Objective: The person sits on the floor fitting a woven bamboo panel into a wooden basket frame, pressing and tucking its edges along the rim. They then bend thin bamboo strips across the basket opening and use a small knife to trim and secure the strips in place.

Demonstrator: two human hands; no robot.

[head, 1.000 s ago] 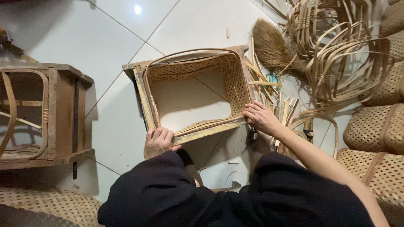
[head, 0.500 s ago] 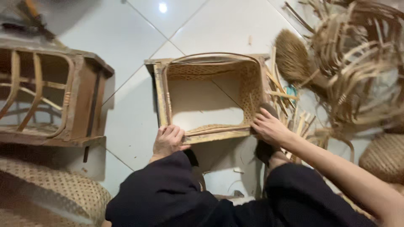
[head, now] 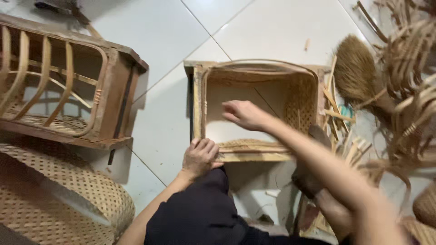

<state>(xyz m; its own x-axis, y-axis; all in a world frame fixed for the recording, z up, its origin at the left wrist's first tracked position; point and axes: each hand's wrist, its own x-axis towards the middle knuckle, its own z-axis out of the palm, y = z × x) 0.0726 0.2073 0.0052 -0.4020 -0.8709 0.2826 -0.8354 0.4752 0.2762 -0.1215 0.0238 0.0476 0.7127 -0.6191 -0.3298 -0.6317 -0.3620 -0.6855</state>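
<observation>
This is a rattan or cane craft workshop, with the work done on the floor. The landmark is a half-finished woven box frame (head: 256,111), wooden edged with cane-mesh walls, lying open on large white floor tiles (head: 150,27). Left of it stands a second wooden frame (head: 68,86) fitted with bent cane ribs, unfinished as well. Below that frame, nearer the person, lies a domed piece of open cane weave (head: 59,199). Right of the box frame are scattered split cane strips (head: 338,136), a bristly fibre brush (head: 359,75), and beyond them a tangled heap of loose rattan lengths (head: 408,81). Raw material, offcuts and part-built pieces surround the seated person.
</observation>
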